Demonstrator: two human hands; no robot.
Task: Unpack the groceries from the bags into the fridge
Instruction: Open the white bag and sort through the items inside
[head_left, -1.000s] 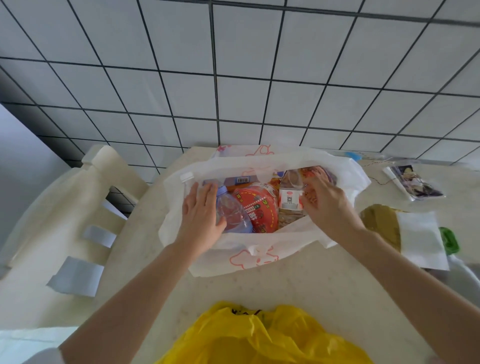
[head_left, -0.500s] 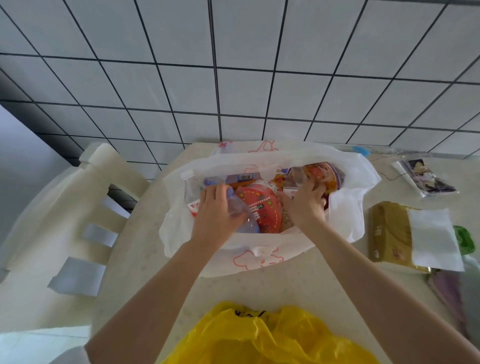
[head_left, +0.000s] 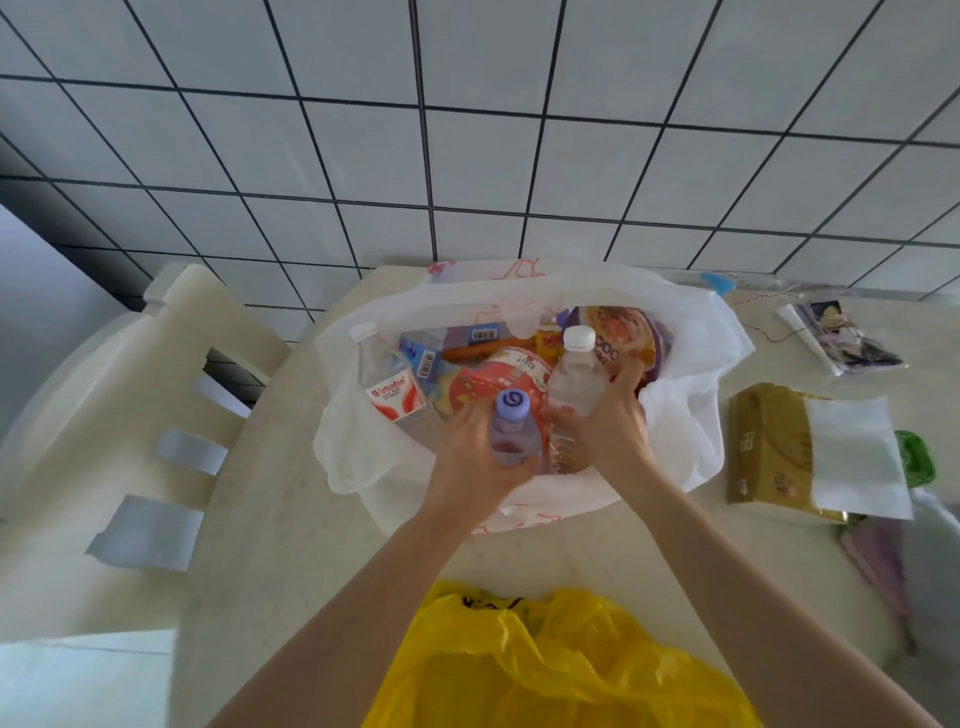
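A white grocery bag (head_left: 691, 415) lies open on the table. My left hand (head_left: 467, 457) grips a clear bottle with a purple cap (head_left: 511, 431), held upright over the bag's near side. My right hand (head_left: 608, 431) grips a clear bottle with a white cap (head_left: 576, 374), also lifted upright. Inside the bag remain a red-labelled water bottle (head_left: 387, 384), a round red packet (head_left: 498, 374), a blue carton (head_left: 423, 356) and a purple snack bowl (head_left: 618, 332). A yellow bag (head_left: 545, 670) sits at the table's near edge.
A cream chair (head_left: 130, 415) stands left of the table, against the tiled wall. On the right lie a gold tissue pack (head_left: 763, 452) with a white sheet on it, a green object (head_left: 914, 457) and a packaged picture card (head_left: 841, 338). No fridge is in view.
Both hands went from reaching among the groceries to each gripping a bottle. The two bottles have been raised upright out of the bag's contents.
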